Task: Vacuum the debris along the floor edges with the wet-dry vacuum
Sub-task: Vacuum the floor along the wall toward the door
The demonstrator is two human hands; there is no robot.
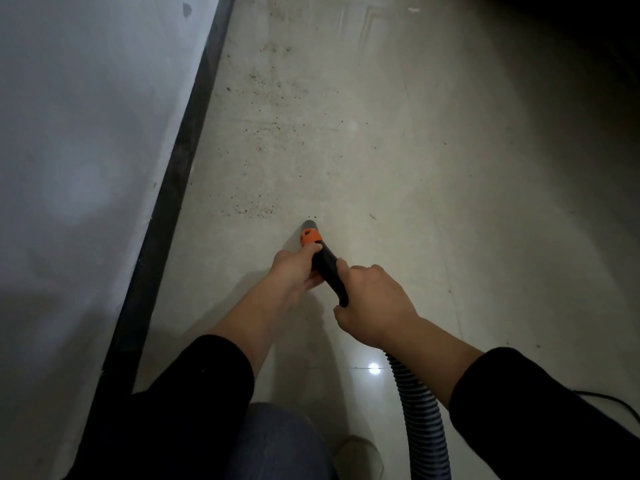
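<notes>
A black vacuum nozzle (327,268) with an orange collar (309,236) points down at the pale tiled floor; its grey tip (310,224) is at the floor. My left hand (294,270) grips the nozzle just behind the collar. My right hand (375,303) grips its rear end, where the ribbed grey hose (420,414) runs back toward me. Dark specks of debris (254,209) lie scattered just beyond the tip and stretch away along the black baseboard (173,188).
A grey wall (79,150) rises on the left behind the baseboard. My knee (277,441) and a pale shoe (360,455) are at the bottom. A thin black cord (613,400) lies at lower right. The far right of the floor is in shadow.
</notes>
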